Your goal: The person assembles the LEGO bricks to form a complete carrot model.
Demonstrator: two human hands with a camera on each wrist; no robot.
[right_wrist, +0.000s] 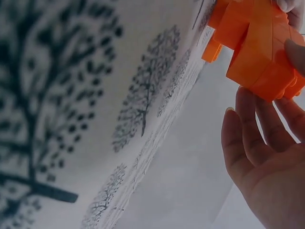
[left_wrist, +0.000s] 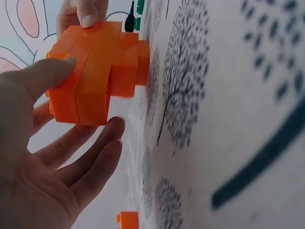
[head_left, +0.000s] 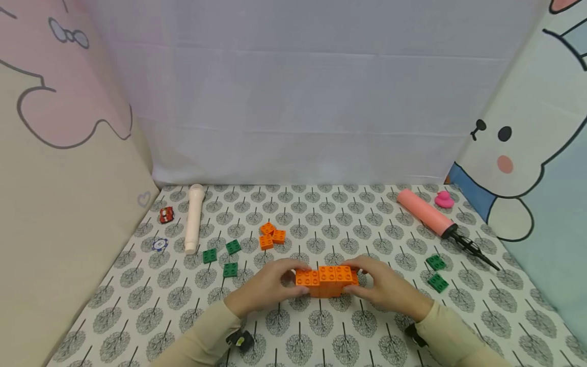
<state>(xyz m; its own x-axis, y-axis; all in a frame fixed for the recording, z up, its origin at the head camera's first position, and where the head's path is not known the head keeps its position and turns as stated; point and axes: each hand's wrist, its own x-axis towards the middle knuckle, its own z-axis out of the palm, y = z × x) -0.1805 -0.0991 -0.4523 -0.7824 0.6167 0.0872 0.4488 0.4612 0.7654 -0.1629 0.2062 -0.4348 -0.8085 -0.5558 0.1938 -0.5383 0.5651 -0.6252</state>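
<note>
An orange toy brick structure (head_left: 329,285), stacked several layers high and studded on top, stands near the front middle of the patterned tabletop. In the left wrist view its layers narrow downward toward the cloth. My left hand (head_left: 270,285) pinches the structure's left end, thumb on the near side and fingers on the far side. At the opposite end my right hand (head_left: 385,286) grips in the same way. The right wrist view has the structure (right_wrist: 267,52) at the upper right, with the right hand's lower fingers spread beneath its edge.
Loose orange bricks (head_left: 266,241) lie behind the left hand. Green bricks (head_left: 231,269) lie left, with more green bricks (head_left: 437,283) right. Farther off are a pale cylinder (head_left: 193,219), red toy car (head_left: 166,214), poker chip (head_left: 160,244), folded pink umbrella (head_left: 426,213) and pink duck (head_left: 444,200).
</note>
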